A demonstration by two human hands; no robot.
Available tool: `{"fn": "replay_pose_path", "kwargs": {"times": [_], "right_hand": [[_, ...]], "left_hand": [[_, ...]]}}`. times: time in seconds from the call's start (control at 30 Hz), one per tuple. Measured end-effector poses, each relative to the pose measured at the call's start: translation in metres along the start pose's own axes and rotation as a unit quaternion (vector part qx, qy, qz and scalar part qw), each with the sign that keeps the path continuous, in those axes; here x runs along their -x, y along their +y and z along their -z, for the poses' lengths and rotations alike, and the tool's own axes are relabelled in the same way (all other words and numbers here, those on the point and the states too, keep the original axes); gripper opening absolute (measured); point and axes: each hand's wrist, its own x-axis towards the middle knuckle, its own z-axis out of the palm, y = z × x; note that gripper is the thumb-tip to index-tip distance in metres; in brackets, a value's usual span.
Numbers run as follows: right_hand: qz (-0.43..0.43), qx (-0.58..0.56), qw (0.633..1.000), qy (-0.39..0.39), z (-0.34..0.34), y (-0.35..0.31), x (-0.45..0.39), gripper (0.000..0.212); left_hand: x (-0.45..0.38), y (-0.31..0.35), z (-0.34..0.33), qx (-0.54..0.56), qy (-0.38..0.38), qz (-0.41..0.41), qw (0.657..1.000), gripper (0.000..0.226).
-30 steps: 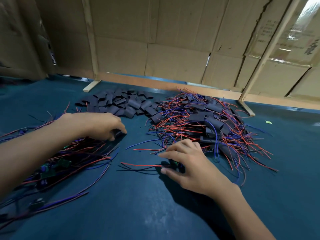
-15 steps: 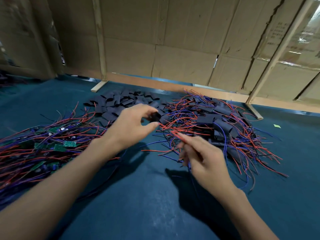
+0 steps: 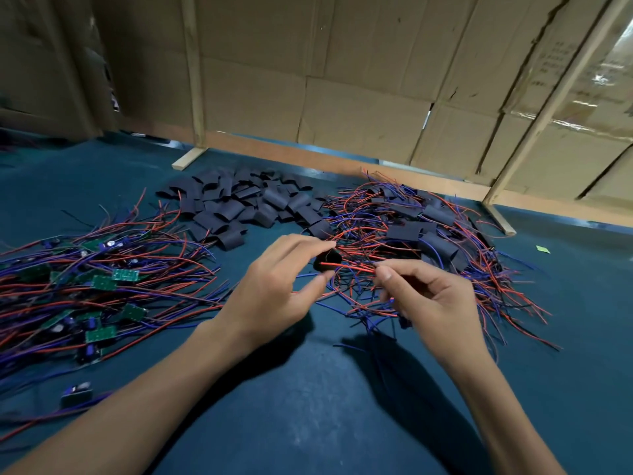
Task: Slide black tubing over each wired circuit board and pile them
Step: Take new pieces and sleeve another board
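Both hands are now closing together, red wire (image 3: 346, 267) entering the tube (image 3: 327, 260) pinched by the left hand (image 3: 277, 286). Right hand (image 3: 431, 296) is pinching the wires; splayed ends risk snagging the tube's mouth.

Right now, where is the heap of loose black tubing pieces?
In the head view, the loose black tubing pieces lie centre-back on the blue table, between both wire piles.

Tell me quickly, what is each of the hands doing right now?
Left hand: closed, pinching a piece of black tubing.
Right hand: closed, pinching red and blue wires, the red tip at the tubing's opening.
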Motion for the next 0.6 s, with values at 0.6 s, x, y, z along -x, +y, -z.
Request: {"fn": "replay_pose_path", "kwargs": {"times": [0.6], "right_hand": [[0.126,0.189,0.968,-0.104,-0.011,0.009,0.008,0.027]], "left_hand": [[0.001,0.008,0.003,-0.025,-0.016,-0.048,0.998,0.039]]}}
